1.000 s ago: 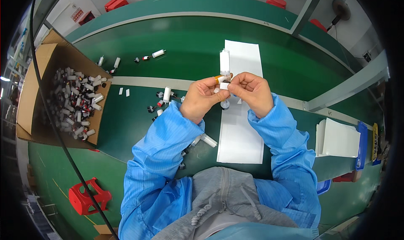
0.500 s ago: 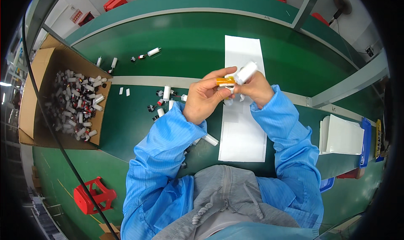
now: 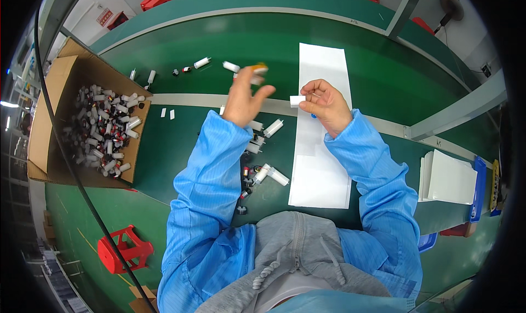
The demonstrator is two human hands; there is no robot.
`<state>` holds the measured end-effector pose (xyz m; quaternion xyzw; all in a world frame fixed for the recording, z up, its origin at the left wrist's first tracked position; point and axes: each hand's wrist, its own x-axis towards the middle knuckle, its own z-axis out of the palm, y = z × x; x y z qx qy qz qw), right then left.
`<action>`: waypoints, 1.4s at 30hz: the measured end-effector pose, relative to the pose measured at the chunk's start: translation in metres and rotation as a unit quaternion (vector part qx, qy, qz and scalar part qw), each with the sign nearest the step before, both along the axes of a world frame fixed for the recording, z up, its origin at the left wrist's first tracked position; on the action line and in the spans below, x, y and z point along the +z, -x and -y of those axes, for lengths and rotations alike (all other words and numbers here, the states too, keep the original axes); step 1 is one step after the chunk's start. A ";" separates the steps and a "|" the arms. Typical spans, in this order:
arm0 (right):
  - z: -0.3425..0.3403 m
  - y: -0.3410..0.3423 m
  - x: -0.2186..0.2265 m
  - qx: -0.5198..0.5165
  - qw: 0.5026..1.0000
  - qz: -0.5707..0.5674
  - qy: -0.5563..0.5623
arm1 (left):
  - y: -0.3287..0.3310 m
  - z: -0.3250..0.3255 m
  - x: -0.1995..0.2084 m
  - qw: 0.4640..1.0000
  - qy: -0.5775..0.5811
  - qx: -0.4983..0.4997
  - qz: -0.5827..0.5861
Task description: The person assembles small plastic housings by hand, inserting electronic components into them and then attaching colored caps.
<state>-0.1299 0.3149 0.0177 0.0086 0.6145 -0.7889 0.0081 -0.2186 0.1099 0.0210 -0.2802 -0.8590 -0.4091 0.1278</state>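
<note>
I had the right hand pinching a small white tag by its right end above the paper strip, long axis crosswise, free end leftward. Judged it light, thin, bendable; best held by edges. Left hand blurred, thumb spread; I couldn't tell whether it gripped the yellow item.

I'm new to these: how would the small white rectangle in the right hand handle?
The white rectangle is probably light, being small and pinched by the right hand. It may be fairly stiff, since its free end juts out without visible sag.
</note>
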 end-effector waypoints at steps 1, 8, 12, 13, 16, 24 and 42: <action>0.001 0.000 -0.001 -0.004 1.000 -0.018 0.009 | -0.008 -0.004 0.004 0.979 -0.102 -0.130 0.122; 0.014 -0.003 0.000 -0.054 0.990 -0.130 -0.013 | -0.044 -0.018 0.021 0.984 -0.031 -0.173 0.022; 0.007 -0.008 0.012 -0.110 0.914 -0.228 -0.318 | -0.045 -0.020 0.020 0.983 -0.080 -0.157 0.059; 0.010 -0.011 0.019 -0.109 0.915 -0.227 -0.315 | -0.044 -0.019 0.021 0.983 -0.078 -0.156 0.061; 0.015 -0.018 0.024 -0.179 0.776 -0.438 -0.417 | -0.037 -0.012 0.024 0.985 -0.031 -0.093 0.143; 0.014 -0.013 0.012 -0.093 0.968 -0.178 -0.148 | -0.035 0.003 0.040 0.982 -0.003 -0.159 0.100; 0.023 -0.015 0.023 0.017 0.989 -0.127 -0.066 | -0.022 0.053 0.085 0.968 0.044 -0.228 0.098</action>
